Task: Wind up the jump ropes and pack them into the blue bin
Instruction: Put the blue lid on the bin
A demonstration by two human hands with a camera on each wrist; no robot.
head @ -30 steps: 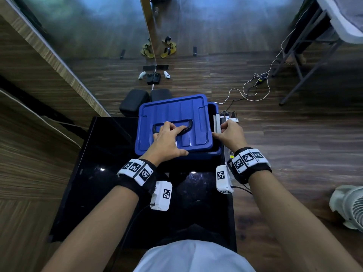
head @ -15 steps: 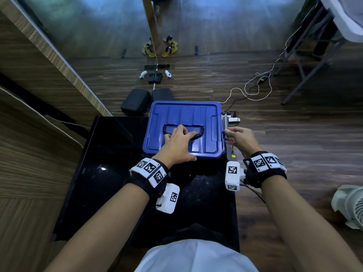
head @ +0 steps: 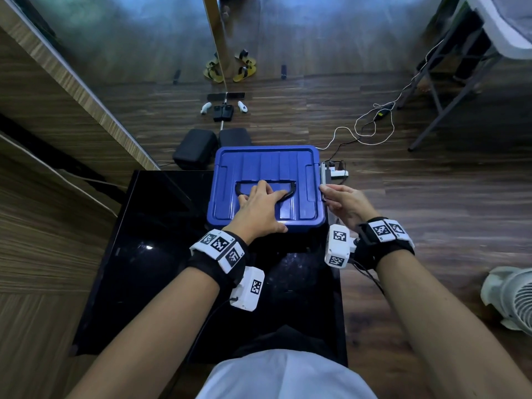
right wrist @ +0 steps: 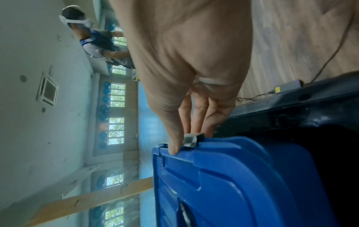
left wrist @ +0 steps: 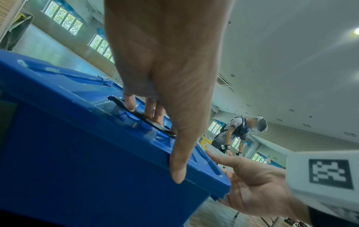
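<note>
The blue bin stands on the black table with its lid fully on, so no jump rope shows. My left hand lies flat on the lid. Its fingers reach onto the black handle and the thumb rests at the lid's near edge. My right hand is at the bin's right side. Its thumb and fingers pinch the grey latch on the lid's edge.
A white power strip and a looped cable lie on the floor just right of the bin. Two black cases sit behind the table and a white fan stands at right. Another person bends over a far table.
The lid, skewed with the bin's right rim showing a second ago, has slid right and now covers the bin squarely. My right hand moved from the rim to the side latch.
</note>
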